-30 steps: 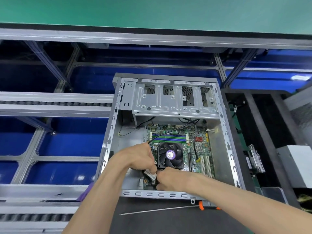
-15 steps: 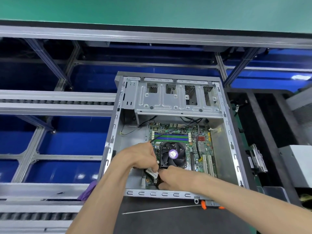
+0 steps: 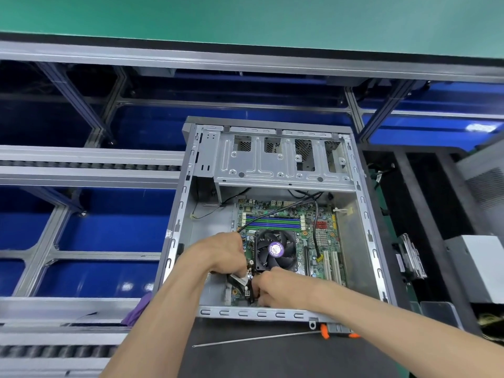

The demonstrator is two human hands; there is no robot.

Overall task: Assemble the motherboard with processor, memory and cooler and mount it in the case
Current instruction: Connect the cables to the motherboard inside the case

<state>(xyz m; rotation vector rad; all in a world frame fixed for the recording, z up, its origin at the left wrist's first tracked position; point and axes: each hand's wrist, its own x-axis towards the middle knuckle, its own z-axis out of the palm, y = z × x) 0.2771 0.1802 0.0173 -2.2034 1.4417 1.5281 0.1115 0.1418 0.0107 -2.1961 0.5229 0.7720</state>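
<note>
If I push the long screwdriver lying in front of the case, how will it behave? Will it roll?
The screwdriver would probably roll: its thin metal shaft lies flat on the dark mat. The orange handle, thicker than the shaft, would likely make it swing in an arc. It looks stiff and light, so a small push should move it.

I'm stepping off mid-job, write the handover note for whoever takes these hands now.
Left hand: fingers curled at the small white connector beside the cooler fan.
Right hand: curled at the black cable near the board's front edge.
Motherboard lies in the case; memory and cooler are fitted.
Left: seat this connector; board screws cannot be judged.
Screwdriver lies in front of the case.
</note>
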